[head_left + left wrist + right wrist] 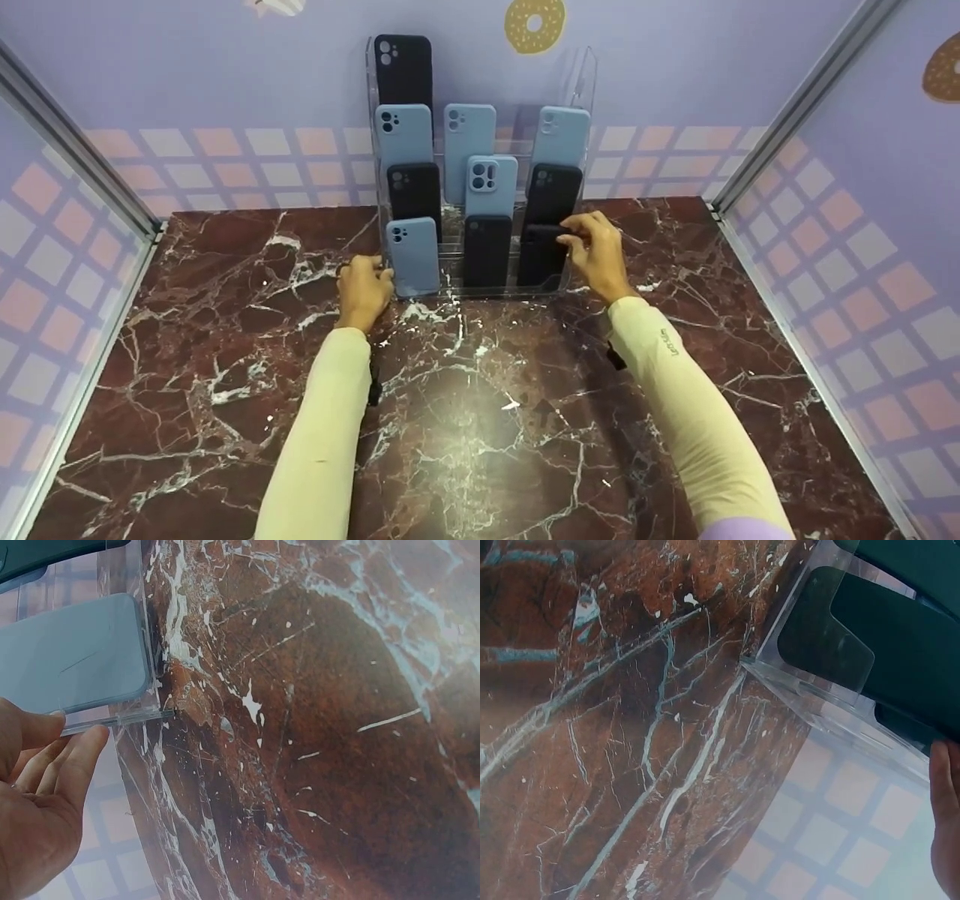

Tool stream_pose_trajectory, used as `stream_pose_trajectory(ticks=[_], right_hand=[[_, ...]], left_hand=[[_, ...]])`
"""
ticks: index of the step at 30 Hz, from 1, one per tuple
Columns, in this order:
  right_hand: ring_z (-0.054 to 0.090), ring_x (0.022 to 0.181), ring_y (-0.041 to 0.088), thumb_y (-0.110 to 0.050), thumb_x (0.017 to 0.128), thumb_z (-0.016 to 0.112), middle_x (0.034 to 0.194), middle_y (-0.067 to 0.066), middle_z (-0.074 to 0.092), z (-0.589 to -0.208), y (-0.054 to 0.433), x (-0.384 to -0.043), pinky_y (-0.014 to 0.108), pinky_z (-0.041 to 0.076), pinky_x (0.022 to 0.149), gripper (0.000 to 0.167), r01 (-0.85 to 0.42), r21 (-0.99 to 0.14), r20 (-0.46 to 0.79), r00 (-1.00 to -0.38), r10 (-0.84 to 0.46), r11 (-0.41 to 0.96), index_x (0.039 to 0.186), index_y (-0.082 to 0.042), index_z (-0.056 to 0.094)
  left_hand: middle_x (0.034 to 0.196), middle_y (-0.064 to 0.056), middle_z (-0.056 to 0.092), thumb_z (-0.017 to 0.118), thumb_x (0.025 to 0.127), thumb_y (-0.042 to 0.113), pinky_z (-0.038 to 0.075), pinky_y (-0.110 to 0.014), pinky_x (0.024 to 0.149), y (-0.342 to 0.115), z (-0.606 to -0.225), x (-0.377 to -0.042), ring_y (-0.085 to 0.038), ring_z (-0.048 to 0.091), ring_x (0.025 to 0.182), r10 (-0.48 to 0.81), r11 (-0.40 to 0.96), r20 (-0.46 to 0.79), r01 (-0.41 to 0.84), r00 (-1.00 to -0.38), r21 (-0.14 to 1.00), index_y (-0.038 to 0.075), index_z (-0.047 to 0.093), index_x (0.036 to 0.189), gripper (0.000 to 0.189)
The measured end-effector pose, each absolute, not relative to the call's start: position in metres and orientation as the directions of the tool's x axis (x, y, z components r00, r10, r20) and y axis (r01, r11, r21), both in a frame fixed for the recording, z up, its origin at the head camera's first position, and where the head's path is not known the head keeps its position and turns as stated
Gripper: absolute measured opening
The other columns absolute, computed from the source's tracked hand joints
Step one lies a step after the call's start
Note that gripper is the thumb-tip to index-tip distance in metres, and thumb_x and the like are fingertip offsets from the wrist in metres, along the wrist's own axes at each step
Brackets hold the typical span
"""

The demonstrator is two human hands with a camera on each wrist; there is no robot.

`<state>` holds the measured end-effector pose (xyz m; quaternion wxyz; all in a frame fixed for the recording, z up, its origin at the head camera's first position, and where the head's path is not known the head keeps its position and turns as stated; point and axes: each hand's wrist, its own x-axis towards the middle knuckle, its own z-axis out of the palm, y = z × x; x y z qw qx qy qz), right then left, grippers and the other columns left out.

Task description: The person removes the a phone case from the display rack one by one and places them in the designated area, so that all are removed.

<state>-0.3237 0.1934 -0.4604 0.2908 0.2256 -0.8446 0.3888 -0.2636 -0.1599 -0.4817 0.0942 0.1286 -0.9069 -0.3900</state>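
Observation:
A clear tiered stand (450, 292) at the back of the table holds several phone cases, blue and black. My left hand (365, 289) is at its left side, beside the front blue phone case (415, 259). In the left wrist view, the thumb and fingers pinch the stand's clear side edge (112, 720). My right hand (600, 251) is at the front right, thumb and forefinger pinching the upper right edge of a black phone case (544, 262). That case sits in the bottom tier; in the right wrist view only part of the hand (946, 817) shows.
A front black case (487, 255) stands mid-row; behind it is a blue one (491, 187) with a large camera cutout. The tallest black case (405, 71) is at back left. Patterned walls (675, 90) enclose the marbled table (465, 420) on three sides.

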Motion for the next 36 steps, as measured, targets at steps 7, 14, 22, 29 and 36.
stream_pose_trajectory(ticks=[7,14,22,29,36], right_hand=[[0.066,0.075,0.025,0.000,0.086,0.078,0.085,0.017,0.063,-0.454,0.193,-0.322,0.023,0.049,0.067,0.012,-0.650,-0.507,0.710,-0.687,-0.153,0.565,0.094,0.005,0.072],[0.065,0.075,0.024,0.002,0.086,0.077,0.085,0.018,0.063,-0.435,0.194,-0.318,0.019,0.050,0.070,0.011,-0.695,-0.493,0.762,-0.636,-0.126,0.524,0.095,0.006,0.072],[0.065,0.075,0.023,0.006,0.083,0.078,0.085,0.015,0.065,-0.410,0.188,-0.307,0.019,0.051,0.072,0.011,-0.746,-0.457,0.807,-0.577,-0.126,0.485,0.093,0.004,0.072],[0.067,0.076,0.023,0.006,0.083,0.078,0.086,0.017,0.063,-0.405,0.179,-0.291,0.019,0.053,0.072,0.013,-0.769,-0.464,0.784,-0.587,-0.199,0.440,0.095,0.007,0.071],[0.066,0.073,0.023,0.004,0.083,0.078,0.086,0.016,0.064,-0.415,0.166,-0.271,0.023,0.054,0.064,0.014,-0.742,-0.505,0.723,-0.643,-0.254,0.442,0.094,0.006,0.070]], left_hand=[[0.117,-0.021,0.071,0.066,0.096,0.011,0.045,-0.053,0.103,-0.159,-0.482,-0.263,-0.043,0.063,0.116,-0.289,0.663,0.063,-0.152,-0.955,0.733,-0.001,0.069,0.126,0.033],[0.119,-0.021,0.070,0.067,0.096,0.013,0.046,-0.053,0.103,-0.158,-0.482,-0.263,-0.045,0.063,0.116,-0.296,0.653,0.042,-0.170,-0.954,0.738,-0.001,0.067,0.129,0.035],[0.124,-0.021,0.068,0.067,0.096,0.013,0.046,-0.053,0.104,-0.161,-0.483,-0.262,-0.045,0.062,0.118,-0.305,0.649,0.040,-0.177,-0.952,0.740,-0.001,0.067,0.128,0.035],[0.129,-0.020,0.066,0.066,0.097,0.014,0.045,-0.052,0.105,-0.163,-0.483,-0.262,-0.044,0.061,0.120,-0.305,0.647,0.032,-0.182,-0.952,0.741,0.000,0.067,0.130,0.036],[0.124,-0.018,0.069,0.066,0.097,0.015,0.045,-0.053,0.103,-0.162,-0.484,-0.262,-0.042,0.061,0.121,-0.301,0.659,0.043,-0.175,-0.953,0.732,0.003,0.070,0.126,0.032]])
